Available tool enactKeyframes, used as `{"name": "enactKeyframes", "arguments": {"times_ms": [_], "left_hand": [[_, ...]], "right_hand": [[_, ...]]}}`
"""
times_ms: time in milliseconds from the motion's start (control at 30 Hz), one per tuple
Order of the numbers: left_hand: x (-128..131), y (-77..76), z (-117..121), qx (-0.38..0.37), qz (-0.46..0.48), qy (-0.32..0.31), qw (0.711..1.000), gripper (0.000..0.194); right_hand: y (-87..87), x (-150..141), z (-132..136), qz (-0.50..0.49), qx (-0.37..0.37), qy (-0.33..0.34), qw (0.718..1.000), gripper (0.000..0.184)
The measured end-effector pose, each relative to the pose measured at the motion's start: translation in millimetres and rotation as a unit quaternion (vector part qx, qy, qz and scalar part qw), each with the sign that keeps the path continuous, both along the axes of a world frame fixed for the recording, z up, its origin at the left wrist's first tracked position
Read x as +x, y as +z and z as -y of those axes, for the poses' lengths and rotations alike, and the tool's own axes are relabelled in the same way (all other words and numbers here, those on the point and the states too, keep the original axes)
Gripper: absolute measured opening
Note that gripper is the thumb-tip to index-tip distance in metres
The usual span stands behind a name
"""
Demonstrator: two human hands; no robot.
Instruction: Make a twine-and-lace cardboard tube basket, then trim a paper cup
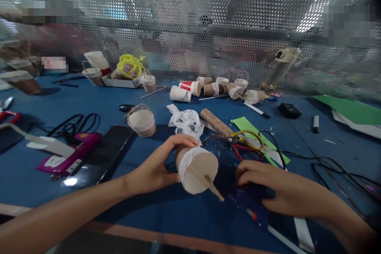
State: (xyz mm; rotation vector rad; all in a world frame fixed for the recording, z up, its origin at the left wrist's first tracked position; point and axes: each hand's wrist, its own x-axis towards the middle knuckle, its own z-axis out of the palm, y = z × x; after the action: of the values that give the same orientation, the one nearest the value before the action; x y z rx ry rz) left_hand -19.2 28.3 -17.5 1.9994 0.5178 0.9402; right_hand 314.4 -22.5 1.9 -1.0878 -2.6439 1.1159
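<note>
My left hand (157, 166) is closed around a twine-wrapped cup (199, 170), tilted on its side. White lace trims the cup's rim, and a short piece of twine (213, 187) sticks out from its pale face. To the right, my right hand (268, 186) has its fingers curled over a blue hot glue gun (258, 211), dark and slightly blurred; a white glue stick (285, 240) protrudes from its rear. Beyond the hands lie a roll of twine (216, 122), a bundle of white lace (185, 121) and scissors (238, 141) with yellow and red handles.
A finished-looking small basket (143, 122) stands left of centre. Nearby are a dark phone (102, 158) and a purple power strip (73, 152). Black cables (336, 166) trail on the right. Several cups (181, 94) line the back beneath a perforated metal screen (190, 20).
</note>
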Motion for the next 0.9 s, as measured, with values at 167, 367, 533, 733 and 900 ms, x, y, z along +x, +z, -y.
{"name": "enactKeyframes", "arguments": {"times_ms": [167,367,533,733,900], "left_hand": [[-3.5,-8.5,-1.8,-0.008,0.051,0.022,0.998,0.062],[-6.7,-6.1,1.0,-0.012,0.014,0.025,1.0,0.066],[-6.8,0.3,1.8,-0.009,-0.024,0.016,1.0,0.067],[-7.1,1.2,-2.5,-0.025,-0.043,0.018,0.999,0.067],[-5.4,3.9,-2.3,-0.038,-0.044,0.006,0.998,0.066]], "right_hand": [[6.8,7.4,-1.9,-0.022,0.022,-0.022,0.999,0.067],[10.9,25.4,-15.2,-0.107,0.166,-0.1,0.975,0.051],[12.8,72.8,-29.7,-0.034,0.292,-0.261,0.919,0.033],[-2.5,129.3,-52.3,0.089,0.304,-0.381,0.868,0.033],[-10.6,113.1,-79.2,0.046,0.226,-0.239,0.943,0.017]]}}
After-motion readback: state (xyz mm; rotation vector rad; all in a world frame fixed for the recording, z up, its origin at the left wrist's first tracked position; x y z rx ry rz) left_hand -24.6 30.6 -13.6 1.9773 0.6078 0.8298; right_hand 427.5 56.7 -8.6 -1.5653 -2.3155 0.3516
